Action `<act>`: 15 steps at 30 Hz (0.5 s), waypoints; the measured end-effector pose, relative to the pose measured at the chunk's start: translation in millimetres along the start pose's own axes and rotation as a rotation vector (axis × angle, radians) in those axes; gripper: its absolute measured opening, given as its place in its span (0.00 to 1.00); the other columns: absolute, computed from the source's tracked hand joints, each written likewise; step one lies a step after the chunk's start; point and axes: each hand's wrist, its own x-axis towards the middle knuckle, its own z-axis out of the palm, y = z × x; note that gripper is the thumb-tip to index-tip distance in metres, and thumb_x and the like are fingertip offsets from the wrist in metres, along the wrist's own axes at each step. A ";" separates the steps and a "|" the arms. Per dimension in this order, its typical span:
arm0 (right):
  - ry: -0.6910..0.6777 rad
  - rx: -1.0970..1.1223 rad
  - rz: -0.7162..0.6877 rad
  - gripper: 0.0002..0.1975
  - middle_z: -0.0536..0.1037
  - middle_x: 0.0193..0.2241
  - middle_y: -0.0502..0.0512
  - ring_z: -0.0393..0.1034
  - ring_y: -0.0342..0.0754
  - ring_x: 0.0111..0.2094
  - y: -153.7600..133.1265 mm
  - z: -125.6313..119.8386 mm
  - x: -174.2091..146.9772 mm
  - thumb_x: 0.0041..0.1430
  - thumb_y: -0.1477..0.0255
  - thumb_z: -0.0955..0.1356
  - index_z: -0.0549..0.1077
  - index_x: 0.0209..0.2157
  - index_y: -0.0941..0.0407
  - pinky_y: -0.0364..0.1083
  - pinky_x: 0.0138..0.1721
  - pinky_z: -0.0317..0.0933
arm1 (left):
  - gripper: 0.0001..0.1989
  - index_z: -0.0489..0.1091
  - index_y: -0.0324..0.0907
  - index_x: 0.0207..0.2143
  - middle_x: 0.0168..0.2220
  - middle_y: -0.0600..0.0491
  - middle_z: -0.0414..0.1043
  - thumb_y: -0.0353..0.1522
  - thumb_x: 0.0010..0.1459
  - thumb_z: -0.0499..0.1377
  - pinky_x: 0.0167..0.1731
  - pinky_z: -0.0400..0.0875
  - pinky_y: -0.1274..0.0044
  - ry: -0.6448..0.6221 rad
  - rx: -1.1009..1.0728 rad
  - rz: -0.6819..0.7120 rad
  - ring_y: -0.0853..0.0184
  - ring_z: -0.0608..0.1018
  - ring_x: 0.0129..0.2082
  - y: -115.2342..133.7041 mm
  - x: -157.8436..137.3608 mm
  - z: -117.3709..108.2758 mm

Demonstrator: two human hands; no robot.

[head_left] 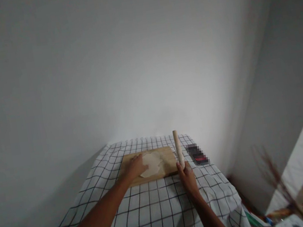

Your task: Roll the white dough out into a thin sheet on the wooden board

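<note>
A thin, irregular sheet of pale dough lies flat on a wooden board. My left hand rests at the dough's left edge, its thumb apart from the other fingers and touching the dough. Whether the fingertips reach under the edge is hard to see. Just off the board's right side, my right hand is closed around the lower end of a wooden rolling pin. The pin points up and away from me, clear of the dough.
A checked white cloth covers the table under the board. To the right of the rolling pin lies a dark, blurred-out object with a red patch. A plain wall stands behind the table. Assorted items sit low at the right.
</note>
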 end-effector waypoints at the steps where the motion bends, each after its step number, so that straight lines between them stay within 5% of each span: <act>1: 0.003 0.005 -0.001 0.21 0.72 0.25 0.50 0.67 0.49 0.27 1.0 0.8 0.8 0.65 0.51 0.60 0.68 0.36 0.54 0.45 0.28 0.56 | 0.32 0.67 0.37 0.57 0.55 0.38 0.72 0.40 0.50 0.66 0.52 0.66 0.69 -0.002 -0.022 0.007 0.51 0.74 0.55 -0.3 8.9 0.1; 7: 0.036 0.071 -0.013 0.20 0.72 0.26 0.51 0.66 0.48 0.28 2.9 2.3 3.7 0.66 0.52 0.60 0.69 0.36 0.55 0.44 0.28 0.55 | 0.22 0.75 0.38 0.45 0.43 0.47 0.81 0.31 0.44 0.66 0.43 0.71 0.72 -0.148 -0.383 0.075 0.55 0.80 0.45 -7.7 38.6 6.3; 13: 0.028 0.090 0.000 0.20 0.73 0.27 0.52 0.68 0.49 0.29 -2.2 0.0 2.4 0.66 0.52 0.61 0.69 0.37 0.55 0.44 0.29 0.56 | 0.22 0.72 0.35 0.49 0.49 0.43 0.78 0.30 0.49 0.59 0.42 0.72 0.75 0.075 -0.695 0.129 0.60 0.79 0.46 2.4 26.7 21.7; 15: 0.029 0.085 0.003 0.20 0.74 0.27 0.52 0.68 0.50 0.30 -3.3 -0.7 2.5 0.65 0.53 0.61 0.69 0.36 0.55 0.45 0.30 0.56 | 0.24 0.72 0.35 0.49 0.49 0.43 0.78 0.34 0.49 0.60 0.40 0.72 0.74 0.057 -0.800 0.137 0.59 0.79 0.45 -0.7 20.8 19.2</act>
